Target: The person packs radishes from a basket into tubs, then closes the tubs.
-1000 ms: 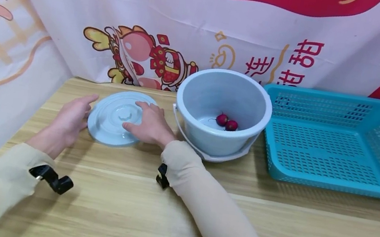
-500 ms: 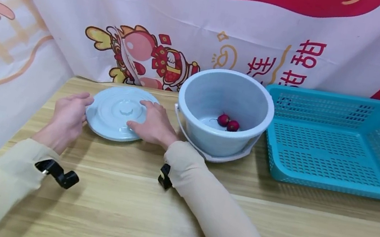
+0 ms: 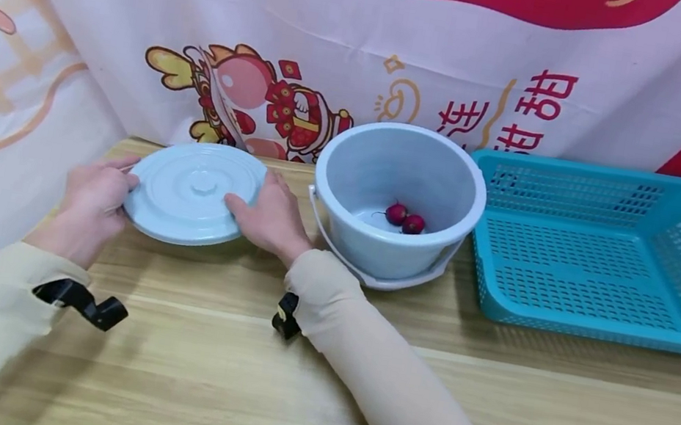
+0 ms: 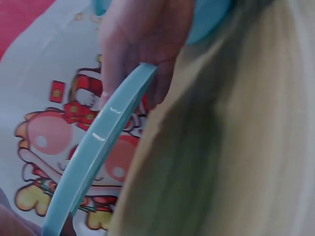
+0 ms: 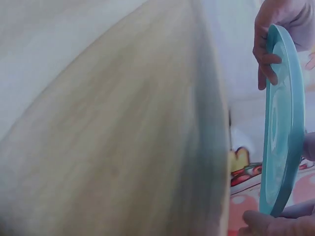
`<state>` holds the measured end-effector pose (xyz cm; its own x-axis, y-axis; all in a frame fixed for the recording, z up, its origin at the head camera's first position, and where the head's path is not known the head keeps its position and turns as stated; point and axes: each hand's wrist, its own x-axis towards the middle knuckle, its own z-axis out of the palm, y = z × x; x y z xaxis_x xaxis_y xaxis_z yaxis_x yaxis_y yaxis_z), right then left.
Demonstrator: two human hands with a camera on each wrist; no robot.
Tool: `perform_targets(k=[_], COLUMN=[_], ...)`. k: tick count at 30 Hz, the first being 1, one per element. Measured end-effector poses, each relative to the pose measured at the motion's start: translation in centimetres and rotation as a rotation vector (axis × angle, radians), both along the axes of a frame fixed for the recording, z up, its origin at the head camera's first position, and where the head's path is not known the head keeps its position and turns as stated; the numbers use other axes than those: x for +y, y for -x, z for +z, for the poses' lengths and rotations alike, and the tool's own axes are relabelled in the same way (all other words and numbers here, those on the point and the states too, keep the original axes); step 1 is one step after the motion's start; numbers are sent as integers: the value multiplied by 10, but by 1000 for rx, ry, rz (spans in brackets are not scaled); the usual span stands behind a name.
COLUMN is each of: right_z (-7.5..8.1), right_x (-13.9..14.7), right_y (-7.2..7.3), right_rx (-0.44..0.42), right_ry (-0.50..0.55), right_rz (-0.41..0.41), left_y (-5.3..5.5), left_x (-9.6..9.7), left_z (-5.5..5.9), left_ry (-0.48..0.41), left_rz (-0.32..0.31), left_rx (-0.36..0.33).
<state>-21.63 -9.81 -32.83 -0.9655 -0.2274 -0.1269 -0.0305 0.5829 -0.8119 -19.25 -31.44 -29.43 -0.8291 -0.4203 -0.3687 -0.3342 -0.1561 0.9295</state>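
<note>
A round light-blue lid [image 3: 199, 194] is held level above the table at the left, its shadow below it. My left hand [image 3: 90, 199] grips its left edge, thumb on top; in the right wrist view that hand's fingers [image 5: 268, 69] curl under the far rim. My right hand [image 3: 273, 217] grips the opposite edge, thumb on the upper face and fingers beneath, as the left wrist view shows from the side [image 4: 142, 44]. Right of the lid stands a light-blue bucket [image 3: 390, 254], uncovered, its handle lowered in front. Two small red radishes [image 3: 405, 218] lie on its bottom.
A teal perforated basket [image 3: 603, 330] stands right of the bucket, close to it. A printed cloth [image 3: 318, 16] hangs along the table's back edge and left side. The wooden table [image 3: 284, 397] extends toward me in front of these things.
My hands have taken hold of the lid, lifted it off the table and shifted it a little left. The bucket, radishes and basket stay put.
</note>
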Motion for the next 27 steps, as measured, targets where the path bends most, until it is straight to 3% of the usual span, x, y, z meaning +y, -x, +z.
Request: perform_targets(k=[4,11,14,21,27], right_z=[20,63,81,115,134], right_x=[-3,-1,7,39,82], right_y=[-6,-14,-18,-22,-22], right_rx=[34,142,151,134,102], right_ry=[-22,-97,-145,-232,-149], right_rz=[7,3,11,15,-16], left_y=[0,-3,-4,-2,2], left_x=[-6,-6,-2,23,55], left_z=[13,37,46,62,70], left_ry=[13,97,136,214,271], left_rz=[6,-82,-121,-226,-328], left_rx=[30,70,75,92,171])
